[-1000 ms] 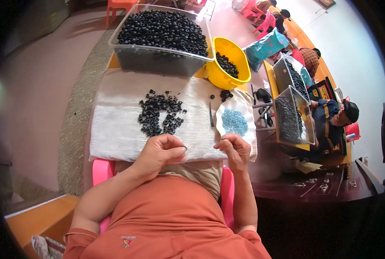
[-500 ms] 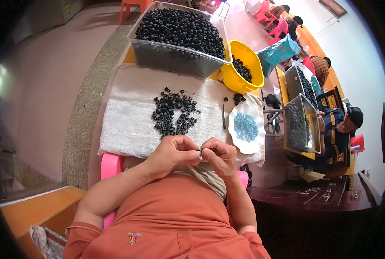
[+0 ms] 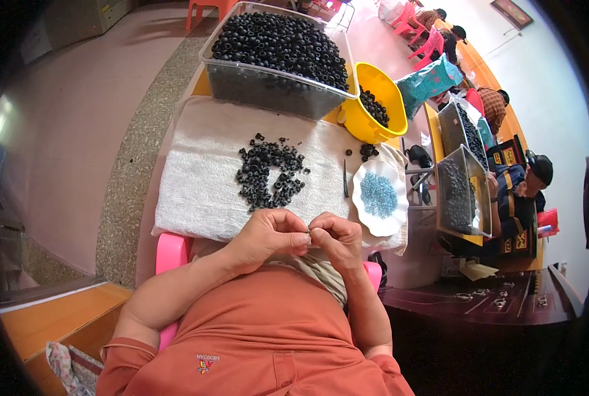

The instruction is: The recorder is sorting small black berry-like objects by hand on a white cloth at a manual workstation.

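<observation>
Both hands meet at the near edge of the white towel (image 3: 202, 178) on the desk. The left hand (image 3: 268, 234) and right hand (image 3: 334, 239) touch, fingers pressed together, pinching something too small to make out. Just beyond them lies a pile of black rings (image 3: 270, 175). To the right sits a white plate (image 3: 364, 214) of blue beads (image 3: 379, 196).

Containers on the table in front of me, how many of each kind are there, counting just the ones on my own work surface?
Clear plastic bin of black rings: 1
Yellow bowl: 1
White scalloped plate of blue beads: 1
Total: 3
</observation>
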Available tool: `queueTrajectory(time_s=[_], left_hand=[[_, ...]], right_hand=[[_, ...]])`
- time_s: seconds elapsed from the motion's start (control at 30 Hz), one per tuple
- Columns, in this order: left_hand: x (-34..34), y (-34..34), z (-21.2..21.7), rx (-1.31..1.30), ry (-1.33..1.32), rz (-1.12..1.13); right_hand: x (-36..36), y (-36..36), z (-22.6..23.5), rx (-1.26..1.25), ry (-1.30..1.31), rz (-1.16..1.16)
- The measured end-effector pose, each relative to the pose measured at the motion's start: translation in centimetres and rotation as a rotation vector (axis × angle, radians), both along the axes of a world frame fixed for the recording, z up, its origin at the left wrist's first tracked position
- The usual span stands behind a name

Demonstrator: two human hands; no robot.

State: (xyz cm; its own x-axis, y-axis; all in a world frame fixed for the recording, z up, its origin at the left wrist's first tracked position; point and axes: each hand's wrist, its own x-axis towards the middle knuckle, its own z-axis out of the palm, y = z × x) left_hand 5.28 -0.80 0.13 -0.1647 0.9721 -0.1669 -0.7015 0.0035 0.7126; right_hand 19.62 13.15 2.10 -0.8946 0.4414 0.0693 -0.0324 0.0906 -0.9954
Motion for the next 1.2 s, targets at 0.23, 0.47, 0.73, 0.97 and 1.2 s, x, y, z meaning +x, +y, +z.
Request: queueTrajectory(time_s=[0.23, 0.47, 0.73, 0.97, 1.2], left_hand=[[0.1, 0.0, 0.2, -0.006, -0.041, 0.014], [-0.3, 0.2, -0.1, -0.010, -0.089, 0.034], [-0.5, 0.0, 0.4, -0.056, -0.136, 0.130], [-0.4, 0.2, 0.4, -0.075, -0.122, 0.141], [-0.4, 0.1, 0.3, -0.066, -0.099, 0.134]], right_hand=[[0.3, 0.7, -0.2, 0.022, 0.048, 0.094], [0.0, -0.2, 0.0, 0.350, 0.045, 0.018], [-0.6, -2.4, 0.4, 0.691, 0.066, -0.070], [-1.1, 1.2, -0.3, 0.403, 0.011, 0.001], [-4.2, 3.7, 0.1, 0.863, -0.194, -0.067]])
